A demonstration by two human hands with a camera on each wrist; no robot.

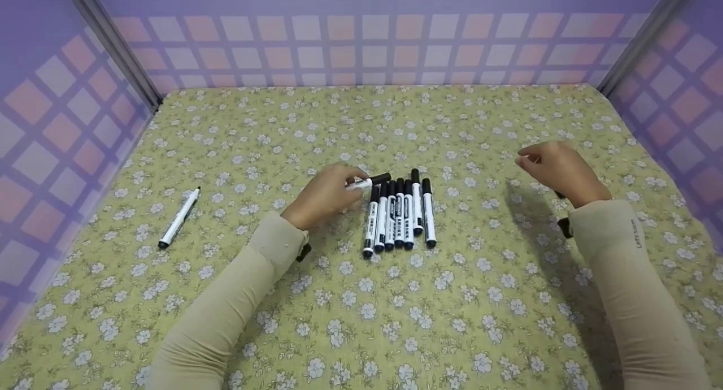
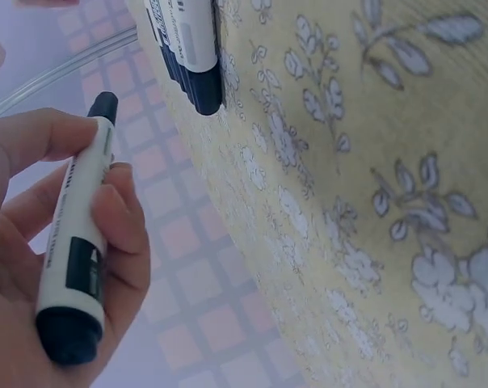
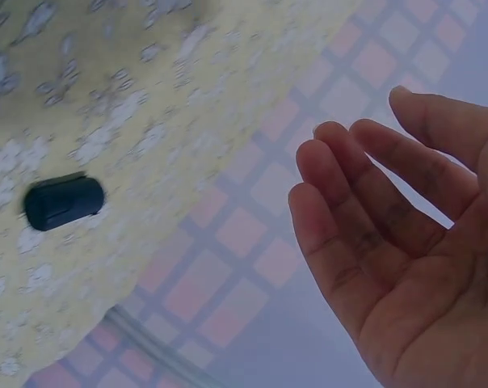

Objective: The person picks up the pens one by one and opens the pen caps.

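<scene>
My left hand (image 1: pixel 330 193) grips a white marker (image 2: pixel 76 214) with a black cap, fingers curled round its barrel. In the head view that cap reaches over the upper left end of a row of several white markers (image 1: pixel 400 220). My right hand (image 1: pixel 559 167) hovers over the cloth to the right, holding nothing; its fingers are loosely bent in the right wrist view. Nearest to it, a loose black marker cap (image 3: pixel 64 200) lies on the cloth, mostly hidden behind the wrist in the head view.
An uncapped white marker (image 1: pixel 179 217) lies apart at the left, its dark tip pointing away. A yellow floral cloth (image 1: pixel 350 328) covers the table. Checkered purple panels (image 1: pixel 361 45) enclose the back and sides.
</scene>
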